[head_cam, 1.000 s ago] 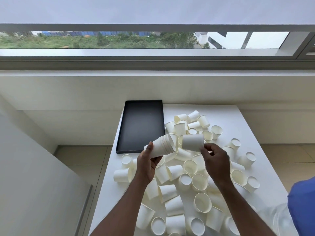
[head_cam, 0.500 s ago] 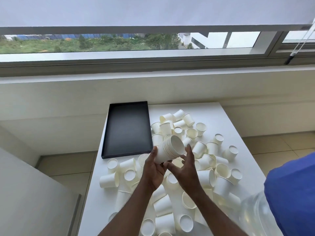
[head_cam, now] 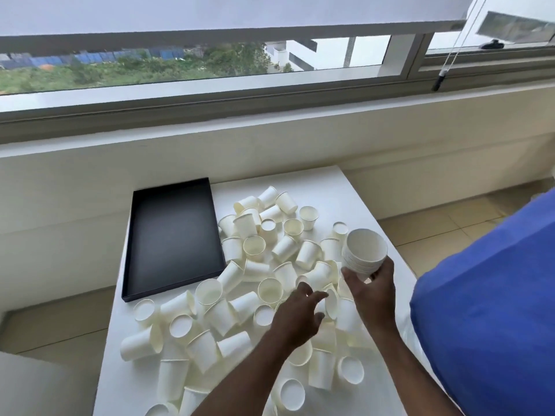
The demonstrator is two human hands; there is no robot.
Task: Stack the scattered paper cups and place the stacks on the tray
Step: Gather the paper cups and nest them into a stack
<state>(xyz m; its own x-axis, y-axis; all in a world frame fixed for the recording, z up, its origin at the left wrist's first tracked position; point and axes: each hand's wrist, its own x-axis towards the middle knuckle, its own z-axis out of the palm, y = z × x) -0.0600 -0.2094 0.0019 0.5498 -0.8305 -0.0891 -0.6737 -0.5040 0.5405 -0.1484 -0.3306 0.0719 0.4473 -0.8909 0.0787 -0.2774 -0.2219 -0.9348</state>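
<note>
Dozens of loose paper cups (head_cam: 264, 283) litter the white table (head_cam: 327, 187). At three o'clock of the pile, the right hand (head_cam: 371, 291) grips a nested stack of cups (head_cam: 365, 253). The left hand (head_cam: 295, 318) hovers over the pile, fingers spread, holding nothing. At ten o'clock lies the black tray (head_cam: 174, 235).

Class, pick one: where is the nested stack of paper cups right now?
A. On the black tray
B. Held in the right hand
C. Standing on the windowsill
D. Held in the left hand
B: the right hand grips the stack of cups above the table; the tray holds nothing.
</note>
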